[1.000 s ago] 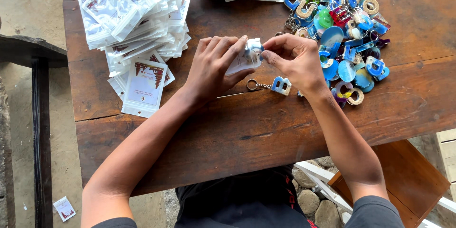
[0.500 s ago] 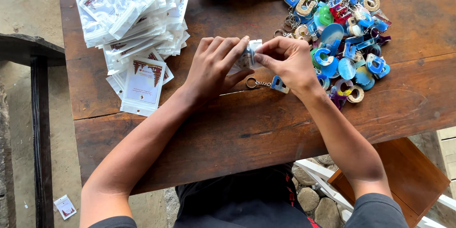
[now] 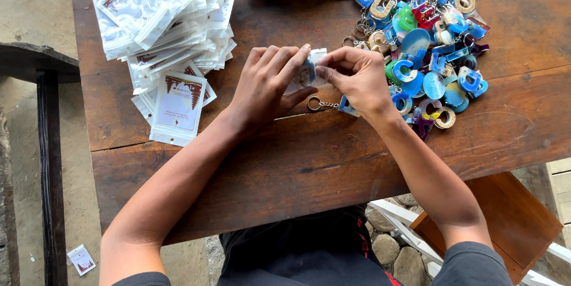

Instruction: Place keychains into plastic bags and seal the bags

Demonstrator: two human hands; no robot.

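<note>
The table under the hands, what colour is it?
Dark reddish-brown wood; the table shows best in the head view.

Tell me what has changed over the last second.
Little. Both the left hand and the right hand still pinch the small clear packet between them, fingers drawn slightly closer over it. The keyring beneath, the packet stack and the keychain pile stayed put.

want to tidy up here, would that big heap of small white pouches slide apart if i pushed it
Probably yes: the pouches look glossy, thin and loosely overlapped, so they would likely slip over each other. They seem light and floppy, bending rather than holding shape. Some already fan out toward the wooden table edge, so a push might send a few off.
</note>
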